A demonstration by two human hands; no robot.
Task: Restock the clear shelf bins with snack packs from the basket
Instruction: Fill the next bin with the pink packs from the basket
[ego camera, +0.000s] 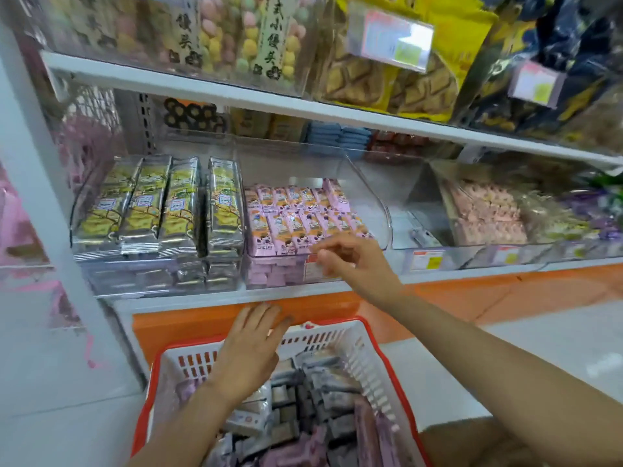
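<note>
A red and white basket [367,362] sits low in front of me, filled with several grey and purple snack packs [323,409]. My left hand [251,348] hovers over its far end with fingers straight, holding nothing. My right hand [350,257] reaches to the front edge of a clear shelf bin [374,197] holding pink snack packs [296,220]; its fingers are loosely spread and empty. Left of it, another clear bin holds yellow and silver packs [158,207].
A white upright post [43,183] stands at the left. The shelf above [269,102] carries bagged biscuits and candies with price tags. Right of the pink bin sits a bin of pale pink wafers [485,214]. An orange base panel [472,294] runs below the shelf.
</note>
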